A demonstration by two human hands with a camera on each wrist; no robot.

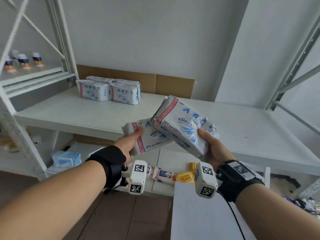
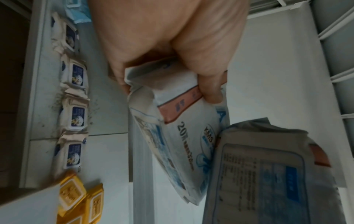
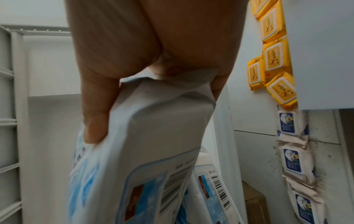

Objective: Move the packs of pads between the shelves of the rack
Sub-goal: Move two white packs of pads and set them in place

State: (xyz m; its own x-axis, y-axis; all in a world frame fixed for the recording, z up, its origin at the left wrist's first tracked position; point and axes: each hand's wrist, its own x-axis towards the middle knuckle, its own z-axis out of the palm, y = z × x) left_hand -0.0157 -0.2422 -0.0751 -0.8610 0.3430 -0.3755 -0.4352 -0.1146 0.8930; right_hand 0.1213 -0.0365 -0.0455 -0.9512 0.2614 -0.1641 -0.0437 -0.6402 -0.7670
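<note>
White rack shelf [image 1: 86, 116] already carries stacked packs [image 1: 109, 91] at the back; left hand [image 1: 129, 142] and right hand [image 1: 215, 149] each clamp one pack [image 1: 152, 137], [image 1: 183, 125] aloft, seemingly bound there

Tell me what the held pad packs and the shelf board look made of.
Pack in left hand and pack in right hand: thin, soft plastic film by the look, slightly glossy, printed, creasing under the fingers. Shelf board: looks like white-painted metal or laminate, matte and rigid; which one is unclear.
</note>
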